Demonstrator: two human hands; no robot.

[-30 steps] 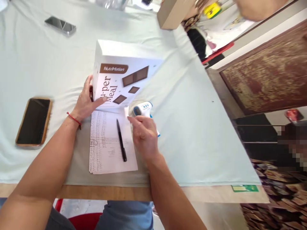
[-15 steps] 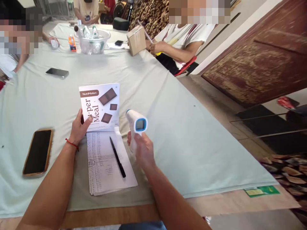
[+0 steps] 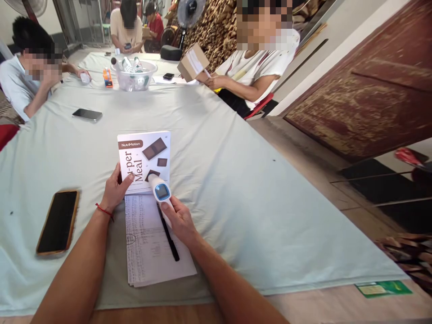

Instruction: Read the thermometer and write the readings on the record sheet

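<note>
My left hand [image 3: 116, 185] grips the lower left edge of a white box [image 3: 158, 157] printed "NutriMotion" and "Meal", with its thumb on the front. The box stands upright at the far end of some written sheets [image 3: 158, 265]. In my right hand [image 3: 180, 219] is a white and blue infrared thermometer [image 3: 161, 189], its small screen facing me. The thermometer's nose points at the box's lower front and overlaps it in view; whether they touch I cannot tell. A black pen [image 3: 170, 240] lies on the sheets, its upper end partly hidden by the thermometer and my right hand.
A phone in a brown case [image 3: 58, 222] lies left of my forearm, another phone [image 3: 87, 114] farther off. A clear basin [image 3: 137, 81] of bottles stands at the back. Across the cloth-covered table [image 3: 270, 216] sit several people; one at right holds a cardboard box [image 3: 193, 62].
My right hand has moved the thermometer left, from beside the box to in front of its lower part. My left hand keeps hold of the box. The camera view has tilted up slightly.
</note>
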